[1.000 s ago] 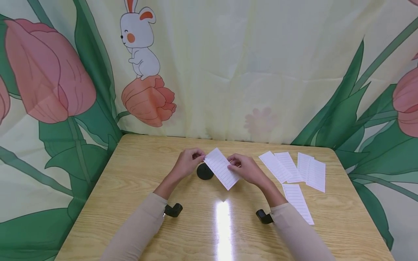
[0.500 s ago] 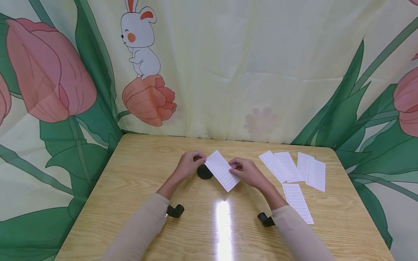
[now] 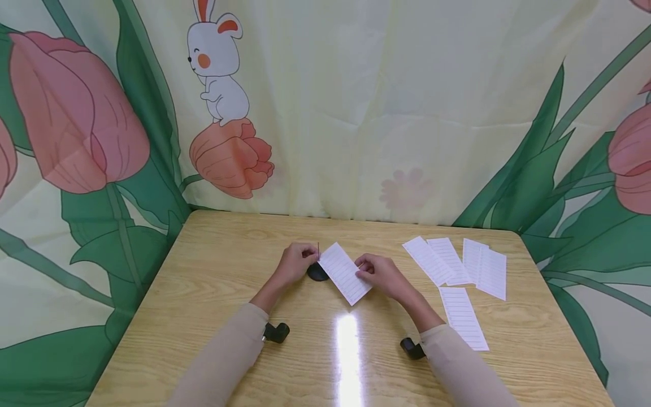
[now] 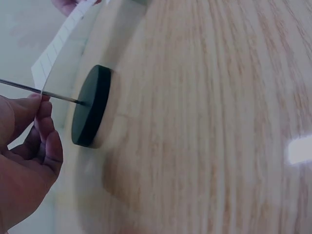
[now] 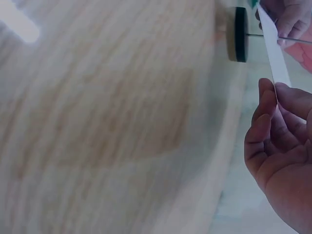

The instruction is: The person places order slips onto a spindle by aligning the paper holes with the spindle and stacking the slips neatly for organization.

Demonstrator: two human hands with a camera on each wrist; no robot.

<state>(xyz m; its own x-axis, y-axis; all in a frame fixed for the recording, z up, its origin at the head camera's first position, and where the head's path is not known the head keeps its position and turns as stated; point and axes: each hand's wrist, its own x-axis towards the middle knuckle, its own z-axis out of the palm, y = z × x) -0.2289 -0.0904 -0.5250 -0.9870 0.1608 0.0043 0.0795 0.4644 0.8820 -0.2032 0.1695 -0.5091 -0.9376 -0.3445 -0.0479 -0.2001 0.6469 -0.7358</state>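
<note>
Left hand (image 3: 296,263) and right hand (image 3: 380,275), apart, pinch one lined card (image 3: 344,275) between them.

black base (image 3: 317,273) partly hidden behind lined card (image 3: 346,275), head view

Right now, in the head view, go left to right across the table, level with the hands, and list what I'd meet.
Left hand → black round base → held lined card → right hand → group of loose lined cards.
</note>
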